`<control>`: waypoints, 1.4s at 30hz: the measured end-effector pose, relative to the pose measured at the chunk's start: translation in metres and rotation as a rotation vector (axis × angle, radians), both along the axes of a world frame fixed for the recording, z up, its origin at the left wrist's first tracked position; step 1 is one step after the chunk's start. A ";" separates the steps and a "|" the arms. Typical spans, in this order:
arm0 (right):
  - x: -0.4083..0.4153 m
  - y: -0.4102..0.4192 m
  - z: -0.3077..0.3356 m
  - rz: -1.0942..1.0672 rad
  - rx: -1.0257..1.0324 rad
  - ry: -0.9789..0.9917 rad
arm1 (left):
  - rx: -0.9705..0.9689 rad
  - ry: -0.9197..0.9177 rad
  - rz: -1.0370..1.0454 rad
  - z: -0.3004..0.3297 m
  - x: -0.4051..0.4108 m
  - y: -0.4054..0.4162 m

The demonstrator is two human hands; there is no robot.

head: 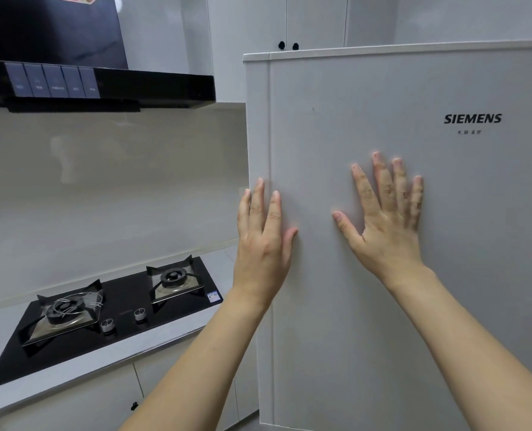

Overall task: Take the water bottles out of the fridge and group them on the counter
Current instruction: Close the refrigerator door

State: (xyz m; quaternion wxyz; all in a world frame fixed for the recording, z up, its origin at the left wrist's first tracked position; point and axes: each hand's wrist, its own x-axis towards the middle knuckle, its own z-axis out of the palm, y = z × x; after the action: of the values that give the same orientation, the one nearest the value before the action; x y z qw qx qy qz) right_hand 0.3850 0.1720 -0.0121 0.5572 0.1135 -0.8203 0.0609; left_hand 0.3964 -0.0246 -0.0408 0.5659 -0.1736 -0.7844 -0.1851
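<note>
Fridge: tall pale grey fridge door (398, 244) with black SIEMENS lettering at upper right is filling the right half of the view; the door front is facing the camera and its left edge is showing as a narrow strip.
Left hand: left hand (263, 241) is lying flat on the door at its left edge, fingers (258, 197) pointing up and close together, thumb out to the right; it is gripping nothing.
Right hand: right hand (386, 219) is pressing palm-flat on the door panel, to the right of the left hand, fingers (383, 178) spread apart; it is gripping nothing.
Water bottles: not showing anywhere in this view; fridge interior is hidden behind the door.
Counter: light grey counter (81, 365) is running along the left, beside the fridge, carrying a black glass two-burner gas hob (112, 312) with two silver knobs (124, 320).
Overhead: black range hood (96, 82) is hanging above the hob.
Wall: beige glossy backsplash (112, 188) is sitting between hood and counter.
</note>
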 end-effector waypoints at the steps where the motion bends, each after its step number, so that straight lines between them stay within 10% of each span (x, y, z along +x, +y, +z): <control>1: -0.005 -0.001 0.000 -0.013 0.004 0.013 | 0.014 0.000 -0.014 0.000 -0.007 -0.001; 42: -0.159 0.012 -0.005 -0.345 0.127 0.122 | 0.225 -0.122 -0.391 0.003 -0.227 0.022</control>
State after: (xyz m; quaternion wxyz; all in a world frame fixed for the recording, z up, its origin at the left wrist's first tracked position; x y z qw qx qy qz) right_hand 0.2258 0.1844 -0.0171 0.5997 0.0097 -0.7946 -0.0944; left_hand 0.1697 -0.0029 -0.0377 0.4864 -0.2468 -0.7431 -0.3876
